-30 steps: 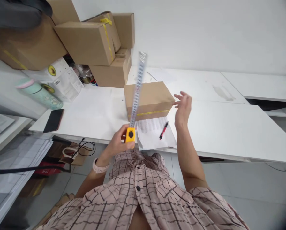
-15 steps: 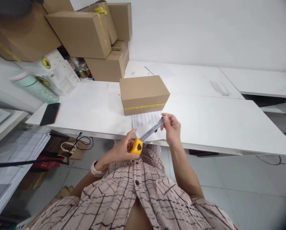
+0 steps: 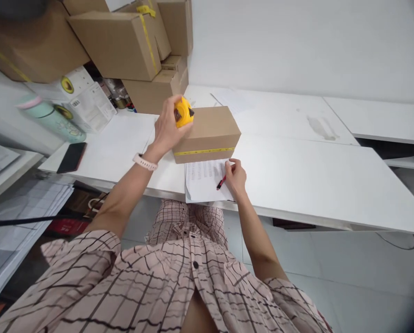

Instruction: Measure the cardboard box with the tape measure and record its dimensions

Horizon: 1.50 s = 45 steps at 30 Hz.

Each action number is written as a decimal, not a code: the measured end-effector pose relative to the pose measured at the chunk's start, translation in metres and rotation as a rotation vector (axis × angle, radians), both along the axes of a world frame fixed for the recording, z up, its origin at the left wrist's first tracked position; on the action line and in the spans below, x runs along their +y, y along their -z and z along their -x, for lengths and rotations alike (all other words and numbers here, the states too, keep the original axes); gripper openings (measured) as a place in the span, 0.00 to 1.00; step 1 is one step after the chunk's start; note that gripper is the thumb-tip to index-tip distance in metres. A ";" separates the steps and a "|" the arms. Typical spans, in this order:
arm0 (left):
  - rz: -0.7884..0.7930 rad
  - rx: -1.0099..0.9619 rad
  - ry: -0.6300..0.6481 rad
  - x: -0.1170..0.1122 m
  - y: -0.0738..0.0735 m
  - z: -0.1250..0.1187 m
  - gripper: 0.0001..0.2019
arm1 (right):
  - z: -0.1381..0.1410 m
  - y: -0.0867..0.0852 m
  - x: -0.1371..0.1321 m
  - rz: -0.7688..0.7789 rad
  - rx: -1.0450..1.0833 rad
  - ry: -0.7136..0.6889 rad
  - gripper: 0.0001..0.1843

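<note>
My left hand (image 3: 168, 124) is wrapped round a yellow tape measure (image 3: 183, 112), held over the left end of a closed cardboard box (image 3: 210, 122). No drawn-out blade shows. The box has a yellow tape strip along its front side and stands on the white table. Just in front of it lies a notebook (image 3: 203, 187) with rows of writing on its open page. Low over the page's right side, my right hand (image 3: 237, 178) has its fingers closed round a red and black pen (image 3: 221, 182), whose upper part they hide.
Stacked cardboard boxes (image 3: 113, 46) fill the back left. A mint bottle (image 3: 52, 118), a white carton with avocado pictures (image 3: 92, 108) and a dark phone (image 3: 71, 157) are at the left. A loose paper sheet (image 3: 233, 99) lies behind the box. The table's front edge (image 3: 297, 217) runs before me.
The tape measure's blade has gone back in, and my left hand has carried it up and forward to the box. My right hand has let go of the blade and come down to the pen.
</note>
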<state>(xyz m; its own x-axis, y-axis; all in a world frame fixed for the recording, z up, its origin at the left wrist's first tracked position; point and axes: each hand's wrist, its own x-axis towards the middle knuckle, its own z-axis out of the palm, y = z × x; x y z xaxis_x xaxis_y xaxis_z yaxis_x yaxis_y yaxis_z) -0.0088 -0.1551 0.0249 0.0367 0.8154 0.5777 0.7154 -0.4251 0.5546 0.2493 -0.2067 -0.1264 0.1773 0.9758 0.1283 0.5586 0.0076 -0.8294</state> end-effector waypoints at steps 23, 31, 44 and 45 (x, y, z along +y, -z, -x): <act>0.113 0.273 -0.058 0.074 0.052 0.016 0.27 | -0.034 0.000 -0.006 0.212 -0.193 -0.115 0.18; 0.078 0.207 0.016 0.084 0.065 0.025 0.25 | -0.008 0.013 -0.032 -0.143 0.792 -0.179 0.20; 0.149 0.232 0.027 0.075 0.054 0.003 0.24 | 0.032 0.031 -0.047 -0.099 0.037 0.084 0.19; 0.156 0.238 0.020 0.073 0.052 0.002 0.24 | 0.033 0.031 -0.046 -0.104 0.027 0.087 0.19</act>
<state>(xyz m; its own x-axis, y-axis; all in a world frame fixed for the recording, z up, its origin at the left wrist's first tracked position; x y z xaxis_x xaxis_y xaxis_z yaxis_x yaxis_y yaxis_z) -0.0106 -0.0819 -0.0274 0.1731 0.8917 0.4182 0.8255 -0.3629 0.4322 0.2168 -0.2529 -0.1575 0.2657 0.9382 0.2217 0.5386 0.0463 -0.8413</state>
